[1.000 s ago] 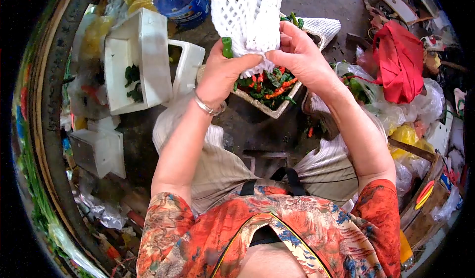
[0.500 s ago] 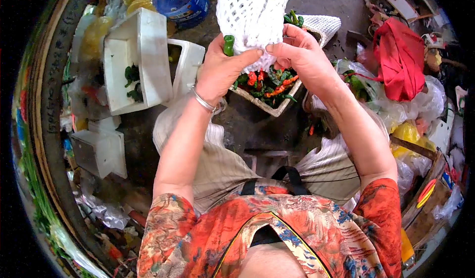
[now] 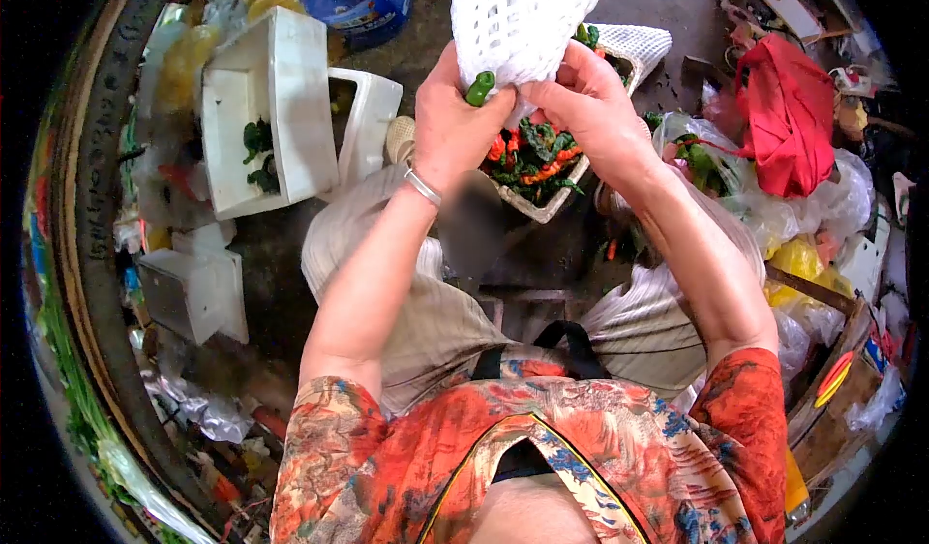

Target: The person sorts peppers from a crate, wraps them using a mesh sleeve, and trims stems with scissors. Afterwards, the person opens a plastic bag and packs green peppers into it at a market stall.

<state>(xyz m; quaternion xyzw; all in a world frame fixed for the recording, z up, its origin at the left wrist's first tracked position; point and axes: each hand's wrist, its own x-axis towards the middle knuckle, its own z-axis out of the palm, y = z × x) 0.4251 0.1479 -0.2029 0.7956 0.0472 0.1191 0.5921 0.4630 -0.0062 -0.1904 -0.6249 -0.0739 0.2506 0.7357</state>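
In front of me, a white knitted mesh piece [image 3: 523,21] hangs between my two hands. My left hand [image 3: 460,118] is closed on its lower left edge, thumb pressed inward. A short green pepper [image 3: 480,87] pokes out beside that thumb, partly covered by the fingers. My right hand [image 3: 585,104] pinches the lower right edge of the mesh, close to the left thumb. Below the hands is a pale-rimmed basket [image 3: 542,213] with red and dark green peppers [image 3: 537,162] in it. Part of the basket is hidden by my hands and the mesh.
White foam boxes [image 3: 305,108] stand on the left, one with green leaves inside. A blue plastic bottle [image 3: 363,7] is behind them. To the right lie a red cloth bag [image 3: 789,118] and clear plastic bags [image 3: 842,196]. A white mesh [image 3: 639,45] lies beyond the basket.
Both hands and the mesh have shifted slightly to the right. The green pepper has tilted from upright to slanted, and the left hand has turned a little.
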